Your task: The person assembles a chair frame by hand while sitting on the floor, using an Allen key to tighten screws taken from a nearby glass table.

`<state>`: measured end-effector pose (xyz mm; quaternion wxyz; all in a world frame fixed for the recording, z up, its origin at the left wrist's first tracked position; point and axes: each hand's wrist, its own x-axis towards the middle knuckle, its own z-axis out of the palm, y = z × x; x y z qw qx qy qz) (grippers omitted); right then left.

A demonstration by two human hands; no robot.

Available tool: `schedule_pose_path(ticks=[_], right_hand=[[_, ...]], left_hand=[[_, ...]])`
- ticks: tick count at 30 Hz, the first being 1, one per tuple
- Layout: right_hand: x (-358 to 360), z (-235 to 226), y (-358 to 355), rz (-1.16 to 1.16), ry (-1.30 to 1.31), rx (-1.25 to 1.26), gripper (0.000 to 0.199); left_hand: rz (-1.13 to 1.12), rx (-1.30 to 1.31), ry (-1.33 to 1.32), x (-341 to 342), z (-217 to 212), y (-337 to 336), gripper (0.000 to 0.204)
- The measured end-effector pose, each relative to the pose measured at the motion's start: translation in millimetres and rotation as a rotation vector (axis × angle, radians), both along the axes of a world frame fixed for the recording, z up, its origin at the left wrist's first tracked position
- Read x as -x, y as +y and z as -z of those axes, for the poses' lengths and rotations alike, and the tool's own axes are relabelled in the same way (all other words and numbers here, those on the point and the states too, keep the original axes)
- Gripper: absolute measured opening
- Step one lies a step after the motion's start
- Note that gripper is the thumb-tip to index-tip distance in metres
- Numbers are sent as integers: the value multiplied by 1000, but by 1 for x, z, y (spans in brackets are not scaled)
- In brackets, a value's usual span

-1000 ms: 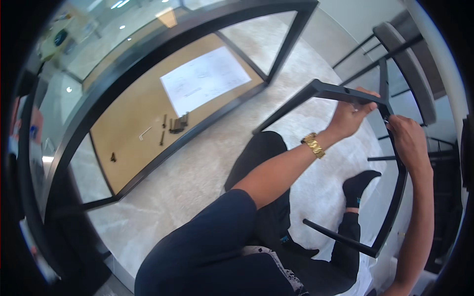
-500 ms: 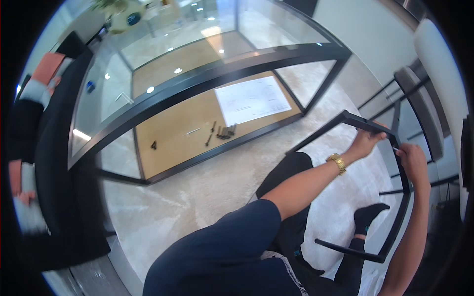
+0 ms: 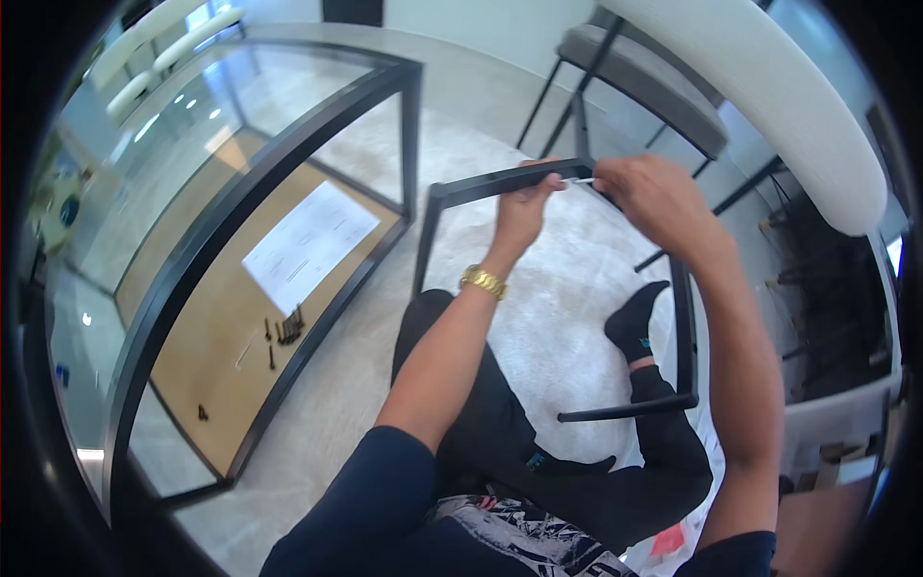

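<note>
A black metal frame (image 3: 686, 327) of square bars stands over my legs. Its upper bar is in the grip of my left hand (image 3: 521, 219), with the fingers behind it and the thumb in front, close to the corner. My right hand (image 3: 656, 200) is closed on a thin silvery hex key (image 3: 583, 180), which points at that corner beside my left thumb. The key's tip and whatever it meets there are too small to make out. On the wooden shelf to the left lie several dark bolts (image 3: 288, 328) and another thin silvery key (image 3: 244, 357).
The shelf (image 3: 197, 351) belongs to a glass-topped table with a black frame (image 3: 216, 207). A printed sheet (image 3: 310, 245) and a small dark part (image 3: 203, 413) rest on it. A grey-seated chair (image 3: 639, 87) stands beyond my frame, and a pale rug (image 3: 336, 394) lies underneath.
The view has swung to the right, so the table sits further left. Both hands remain at the frame's upper corner; my right hand has turned, with its back now facing up.
</note>
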<state>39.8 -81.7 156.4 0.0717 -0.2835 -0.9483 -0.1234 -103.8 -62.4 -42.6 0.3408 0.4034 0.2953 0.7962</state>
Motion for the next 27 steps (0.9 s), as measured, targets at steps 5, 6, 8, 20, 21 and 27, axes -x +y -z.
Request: schedule_pose_path(ticks=[5,6,8,20,21,27], right_hand=[[-99,20,-70,173,535,371,17],[-120,29,-97,216,682,448,17],[-179,56,-157,328,968,389,21],[-243,364,-195,937,576,1048,23],[-238,382,-184,944,456,935,24],[-239,425,-139,1159,340,729,33]], left_hand=[[-33,122,57,4,11,-15,27],[-55,170,89,7,19,-22,28],[-41,279,105,0,19,-50,26],[-614,184,575,118,45,-148,52],[-479,172,550,124,53,-136,65],[56,286,132,113,74,-116,66]])
